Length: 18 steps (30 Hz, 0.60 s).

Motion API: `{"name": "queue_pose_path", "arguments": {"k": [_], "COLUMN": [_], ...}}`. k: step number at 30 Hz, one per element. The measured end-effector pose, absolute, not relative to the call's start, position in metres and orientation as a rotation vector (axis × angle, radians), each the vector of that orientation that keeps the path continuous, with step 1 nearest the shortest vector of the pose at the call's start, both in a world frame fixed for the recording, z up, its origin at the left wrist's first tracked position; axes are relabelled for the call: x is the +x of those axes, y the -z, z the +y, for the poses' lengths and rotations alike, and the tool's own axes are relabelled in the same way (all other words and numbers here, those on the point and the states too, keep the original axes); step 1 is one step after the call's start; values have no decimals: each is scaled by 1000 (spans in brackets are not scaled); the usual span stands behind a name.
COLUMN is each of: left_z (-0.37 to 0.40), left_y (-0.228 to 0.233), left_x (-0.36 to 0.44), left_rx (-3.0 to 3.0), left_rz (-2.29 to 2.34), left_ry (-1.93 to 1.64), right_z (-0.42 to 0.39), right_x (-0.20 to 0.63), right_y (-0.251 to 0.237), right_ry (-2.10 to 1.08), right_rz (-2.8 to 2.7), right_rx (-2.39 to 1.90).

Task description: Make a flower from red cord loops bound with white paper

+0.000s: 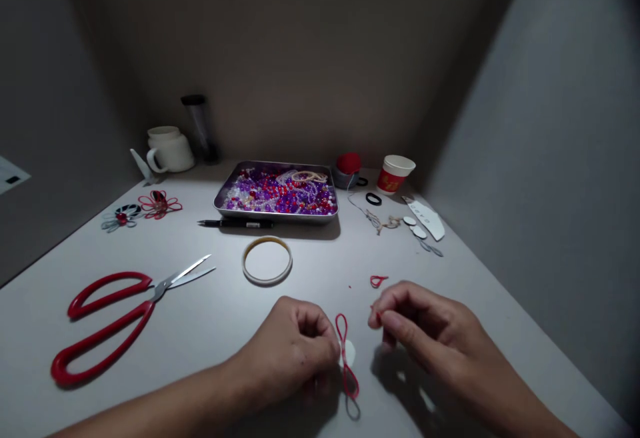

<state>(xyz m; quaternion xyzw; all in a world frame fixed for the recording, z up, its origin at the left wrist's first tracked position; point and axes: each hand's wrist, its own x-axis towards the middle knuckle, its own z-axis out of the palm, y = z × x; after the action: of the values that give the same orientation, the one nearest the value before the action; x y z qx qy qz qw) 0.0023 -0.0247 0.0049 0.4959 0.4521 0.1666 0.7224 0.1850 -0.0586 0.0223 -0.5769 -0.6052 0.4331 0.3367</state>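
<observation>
head view: left hand pinching red loop

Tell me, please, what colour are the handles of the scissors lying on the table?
Red, seen in the head view: the scissors have bright red handles and silvery metal blades.

I can read no text anywhere from here; the paper cup at the back of my bench carries a red band with yellowish marks, but they are too small and blurred to make out; the white strip near it shows faint dark marks, equally illegible.
</observation>
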Motion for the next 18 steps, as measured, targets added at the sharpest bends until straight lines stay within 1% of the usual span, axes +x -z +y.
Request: {"name": "queue_pose_path", "arguments": {"k": [2,5,13,18], "left_z": [-23,-22,-23,-21], "left_y": [-6,-8,-12,-11], "left_x": [3,3,4,4], "left_rx": [1066,1065,1104,1132], "left_rz": [988,996,1049,1043], "left_ry": [-339,-315,-303,-282], "right_z": [-67,-73,-75,-72], "right_x": [184,184,176,169], "right_y": [-17,-9,-15,-13], "right_ry": [-1359,-1505,-1599,-1632], "right_rz": [-1391,-1276,-1280,-1084], "right_rx": [-1462,-1386,-1365,-1438]}}
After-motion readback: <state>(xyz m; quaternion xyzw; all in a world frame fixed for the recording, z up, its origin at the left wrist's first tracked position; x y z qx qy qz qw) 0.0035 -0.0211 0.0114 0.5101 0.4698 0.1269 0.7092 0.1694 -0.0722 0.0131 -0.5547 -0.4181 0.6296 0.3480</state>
